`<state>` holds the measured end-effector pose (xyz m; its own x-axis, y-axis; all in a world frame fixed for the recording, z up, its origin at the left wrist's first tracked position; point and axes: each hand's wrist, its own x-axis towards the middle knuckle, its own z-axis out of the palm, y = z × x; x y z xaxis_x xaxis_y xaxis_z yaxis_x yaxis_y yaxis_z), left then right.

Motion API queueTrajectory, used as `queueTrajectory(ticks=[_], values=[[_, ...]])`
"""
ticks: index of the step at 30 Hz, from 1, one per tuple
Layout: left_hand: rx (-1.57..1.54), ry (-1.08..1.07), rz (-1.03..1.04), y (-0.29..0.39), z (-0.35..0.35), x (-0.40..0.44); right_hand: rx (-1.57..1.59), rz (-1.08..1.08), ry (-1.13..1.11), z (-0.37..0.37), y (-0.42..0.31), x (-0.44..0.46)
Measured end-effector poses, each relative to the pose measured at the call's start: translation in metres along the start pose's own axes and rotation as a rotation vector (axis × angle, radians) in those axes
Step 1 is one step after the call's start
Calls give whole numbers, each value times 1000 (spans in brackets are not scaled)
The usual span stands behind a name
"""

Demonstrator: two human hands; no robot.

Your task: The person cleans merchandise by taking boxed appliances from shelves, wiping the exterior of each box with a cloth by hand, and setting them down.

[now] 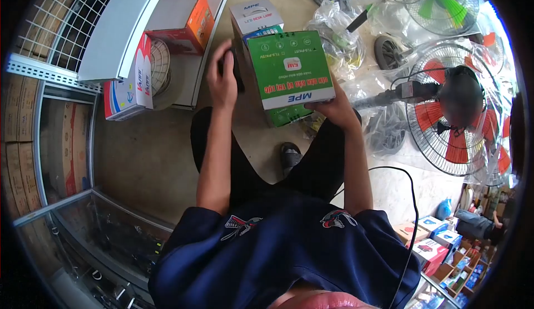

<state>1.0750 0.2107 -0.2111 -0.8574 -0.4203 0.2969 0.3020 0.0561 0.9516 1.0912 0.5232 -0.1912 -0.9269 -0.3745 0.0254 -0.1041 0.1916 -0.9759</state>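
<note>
My right hand grips the lower right corner of a green MPE carton, its red and white print upside down to me. Part of another green box shows under its near edge. A white "MPE LED desk lamp" box stands just beyond the carton. Left of the carton, my left hand is raised with its fingers partly curled, against a dark object whose kind I cannot make out.
Metal shelving on the left bears boxed goods, including an orange box and a Vaort-like printed box. Plastic-wrapped fans crowd the right side. A glass case is at lower left, and a black cable loops at right.
</note>
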Motion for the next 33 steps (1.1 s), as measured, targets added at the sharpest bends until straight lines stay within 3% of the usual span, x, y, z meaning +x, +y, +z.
queueTrajectory(ticks=[2, 3, 5, 7, 8, 10, 11, 13, 14, 16, 18, 20, 22, 26, 28, 29, 31, 32, 33], values=[[183, -121, 442, 71, 22, 33, 54, 25, -4, 5, 0, -7], [228, -286, 591, 94, 39, 43, -32, -23, 31, 8, -1, -9], [343, -599, 618, 96, 80, 44, -106, -73, 81, 12, -6, -13], [721, -761, 758, 76, 113, 24, -21, -17, 29, 15, -14, -16], [721, -766, 763, 74, 117, 5, -18, -19, 35, 15, 4, -22], [845, -1025, 1100, 83, 116, -35, -124, 68, 70, 5, 53, -30], [840, -1024, 1102, 84, 110, -37, -128, 70, 73, 7, 35, -29], [538, -958, 965, 85, 83, -32, -416, -210, 56, 14, -1, -28], [537, -964, 964, 84, 77, -16, -412, -207, 60, 15, -9, -25], [688, -637, 787, 78, 69, 18, -67, 10, 79, 24, -16, -22], [715, -529, 690, 69, 75, 22, -122, -6, 72, 24, -16, -18], [726, -429, 597, 66, 80, 10, -13, 124, 59, 23, -32, -17], [738, -871, 916, 73, 67, -35, -13, 89, 53, 12, -7, -23], [579, -1093, 763, 94, 5, -58, -139, 81, 79, 12, -16, -25], [717, -596, 643, 92, -18, -53, -151, 96, 90, 11, -6, -25], [727, -591, 639, 79, -23, -53, -169, 115, 104, 11, -3, -25], [407, -154, 131, 52, -29, -49, -124, 144, 91, 12, -5, -25], [411, -132, 123, 48, -28, -52, -84, 176, 83, 12, -9, -24], [132, -177, -104, 44, -26, -53, -94, 170, 58, 15, -14, -23]])
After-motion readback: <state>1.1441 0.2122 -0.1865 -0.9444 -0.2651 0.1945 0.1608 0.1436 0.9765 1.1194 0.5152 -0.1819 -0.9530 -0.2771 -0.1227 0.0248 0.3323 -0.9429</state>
